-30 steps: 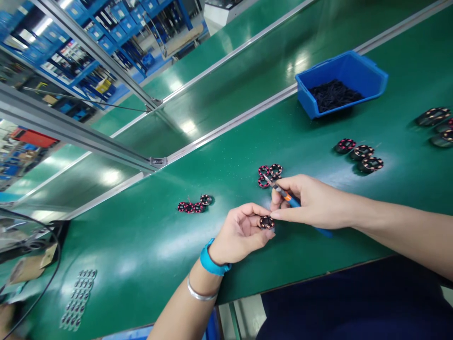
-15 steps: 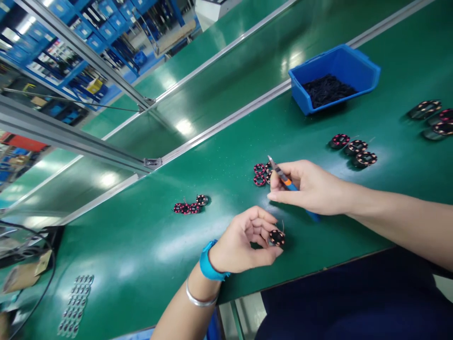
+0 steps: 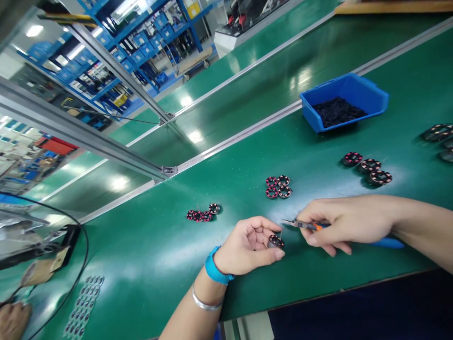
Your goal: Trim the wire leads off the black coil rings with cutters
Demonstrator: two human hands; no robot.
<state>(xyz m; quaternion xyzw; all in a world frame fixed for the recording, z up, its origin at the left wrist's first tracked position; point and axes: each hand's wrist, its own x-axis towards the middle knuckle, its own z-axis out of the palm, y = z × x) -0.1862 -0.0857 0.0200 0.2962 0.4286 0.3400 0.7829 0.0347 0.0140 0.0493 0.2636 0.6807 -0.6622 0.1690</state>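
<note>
My left hand, with a teal wristband and a silver bangle at the wrist, grips a small black ring-shaped coil between fingers and thumb. Copper-coloured patches line the coil's face, and a thin wire end stands up from it. In my right hand is a pair of pliers with blue and orange handles. Their narrow tips point left, close to the wire end; whether they touch it I cannot tell. Just beyond the hands lies a cluster of several similar coils, some with pink patches.
A blue bin of black pieces stands at the back right. More coils sit in groups to the left and right. Small parts in rows lie front left, near another person's hand. A metal rail runs behind.
My right hand has moved right and down, and the pliers have swung from pointing up to pointing left at the coil's wire. The view has shifted; the left hand still holds the coil.
</note>
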